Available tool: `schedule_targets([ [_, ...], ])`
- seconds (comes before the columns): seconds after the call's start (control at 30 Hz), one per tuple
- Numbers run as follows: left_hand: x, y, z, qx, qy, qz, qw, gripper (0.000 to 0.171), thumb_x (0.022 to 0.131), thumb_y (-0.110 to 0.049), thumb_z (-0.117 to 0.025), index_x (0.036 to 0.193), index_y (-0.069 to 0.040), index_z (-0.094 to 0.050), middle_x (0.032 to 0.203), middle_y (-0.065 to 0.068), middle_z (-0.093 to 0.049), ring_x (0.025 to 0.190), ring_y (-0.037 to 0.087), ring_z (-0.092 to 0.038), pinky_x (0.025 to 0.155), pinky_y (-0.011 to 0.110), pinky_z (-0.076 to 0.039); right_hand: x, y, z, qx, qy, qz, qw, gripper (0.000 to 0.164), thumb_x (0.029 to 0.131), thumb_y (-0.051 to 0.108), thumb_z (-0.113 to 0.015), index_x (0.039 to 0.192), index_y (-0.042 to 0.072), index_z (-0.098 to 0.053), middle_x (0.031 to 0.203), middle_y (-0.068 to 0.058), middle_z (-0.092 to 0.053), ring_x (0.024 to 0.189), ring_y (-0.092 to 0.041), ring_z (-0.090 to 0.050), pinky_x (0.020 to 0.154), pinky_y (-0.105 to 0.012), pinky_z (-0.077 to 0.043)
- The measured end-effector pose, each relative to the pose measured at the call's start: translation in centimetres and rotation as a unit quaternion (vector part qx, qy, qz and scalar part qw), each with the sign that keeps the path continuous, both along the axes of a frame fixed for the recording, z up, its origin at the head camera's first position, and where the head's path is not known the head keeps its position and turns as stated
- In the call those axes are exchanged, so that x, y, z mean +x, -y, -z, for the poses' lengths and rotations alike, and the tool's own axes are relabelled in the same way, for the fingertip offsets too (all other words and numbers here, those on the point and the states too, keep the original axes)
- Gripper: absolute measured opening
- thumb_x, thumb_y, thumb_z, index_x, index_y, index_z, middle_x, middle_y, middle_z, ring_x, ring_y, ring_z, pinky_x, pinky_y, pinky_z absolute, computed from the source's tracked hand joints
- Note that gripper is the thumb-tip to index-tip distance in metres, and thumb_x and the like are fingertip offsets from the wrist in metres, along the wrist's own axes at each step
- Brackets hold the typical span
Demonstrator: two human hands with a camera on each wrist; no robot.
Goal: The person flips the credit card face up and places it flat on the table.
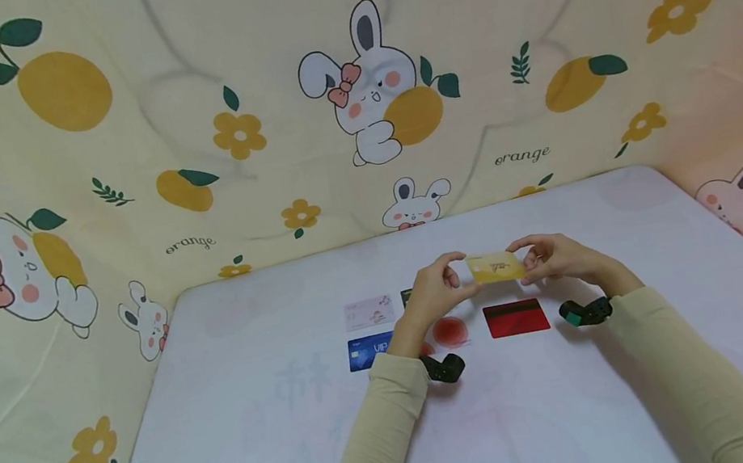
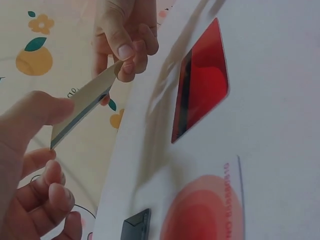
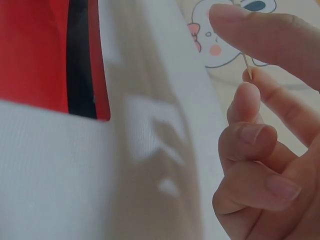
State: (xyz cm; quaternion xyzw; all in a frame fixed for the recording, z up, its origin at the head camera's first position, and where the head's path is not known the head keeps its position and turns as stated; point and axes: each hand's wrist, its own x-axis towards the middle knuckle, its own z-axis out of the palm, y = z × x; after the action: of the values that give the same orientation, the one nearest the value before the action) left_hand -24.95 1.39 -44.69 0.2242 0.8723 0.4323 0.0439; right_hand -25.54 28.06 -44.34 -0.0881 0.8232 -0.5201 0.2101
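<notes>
A yellow bank-style card [image 1: 495,266] is held up over the far part of the table. My left hand [image 1: 432,295] pinches its left end between thumb and fingers, while my right hand [image 1: 559,257] pinches the right end. In the left wrist view the card's back [image 2: 85,105] shows a dark stripe along its lower edge. The right wrist view catches only a thin edge of the card [image 3: 247,65] by the fingers. Below the hands lies a red card [image 1: 517,319] with a black stripe. Left of it is a whitish card with red circles [image 1: 450,331], partly covered by my left arm.
A blue VIP card [image 1: 368,352] and a pale pink card [image 1: 369,313] lie to the left. A dark card [image 1: 406,297] is mostly hidden behind my left hand. Behind the white table [image 1: 240,417] hangs a cloth [image 1: 283,58] printed with rabbits and oranges.
</notes>
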Motion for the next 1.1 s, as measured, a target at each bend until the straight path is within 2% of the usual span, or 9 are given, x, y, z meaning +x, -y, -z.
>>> schedule_targets([
  [0.4, -0.3, -0.1, 1.2, -0.033, 0.012, -0.001, 0.9994, 0.054, 0.082, -0.028, -0.076, 0.129, -0.012, -0.056, 0.074, -0.002, -0.052, 0.065, 0.004, -0.042, 0.064, 0.015, -0.035, -0.3, -0.5, 0.7, 0.008, 0.001, -0.019, 1.000, 0.066, 0.081, 0.009, -0.073, 0.138, -0.001, -0.042, 0.079, 0.005, -0.054, 0.068, -0.005, -0.046, 0.057, -0.019, -0.037],
  [0.7, -0.1, -0.4, 1.7, -0.075, 0.011, -0.010, 0.9971, 0.054, 0.083, -0.034, -0.074, 0.131, -0.016, -0.055, 0.071, -0.006, -0.048, 0.062, 0.004, -0.040, 0.056, 0.015, -0.030, -0.5, -0.6, 1.2, 0.016, -0.006, -0.026, 1.000, 0.066, 0.082, 0.008, -0.073, 0.138, -0.003, -0.041, 0.076, 0.004, -0.052, 0.073, -0.005, -0.048, 0.067, -0.019, -0.042],
  [0.87, 0.0, -0.6, 1.9, -0.099, 0.009, -0.024, 0.9948, 0.053, 0.083, -0.036, -0.073, 0.131, -0.019, -0.056, 0.070, -0.008, -0.045, 0.060, 0.003, -0.038, 0.052, 0.015, -0.027, -0.5, -0.6, 1.4, 0.025, -0.002, -0.021, 0.999, 0.066, 0.082, 0.009, -0.073, 0.139, -0.001, -0.041, 0.077, 0.004, -0.052, 0.073, -0.005, -0.047, 0.066, -0.019, -0.041],
  [1.1, 0.0, -1.0, 2.0, -0.122, 0.025, -0.041, 0.9913, 0.054, 0.084, -0.038, -0.072, 0.132, -0.023, -0.055, 0.070, -0.009, -0.040, 0.060, 0.004, -0.035, 0.051, 0.018, -0.024, -0.6, -0.7, 1.7, 0.025, -0.001, -0.022, 0.999, 0.066, 0.083, 0.009, -0.072, 0.140, -0.001, -0.041, 0.075, 0.005, -0.051, 0.068, -0.004, -0.044, 0.059, -0.020, -0.036],
])
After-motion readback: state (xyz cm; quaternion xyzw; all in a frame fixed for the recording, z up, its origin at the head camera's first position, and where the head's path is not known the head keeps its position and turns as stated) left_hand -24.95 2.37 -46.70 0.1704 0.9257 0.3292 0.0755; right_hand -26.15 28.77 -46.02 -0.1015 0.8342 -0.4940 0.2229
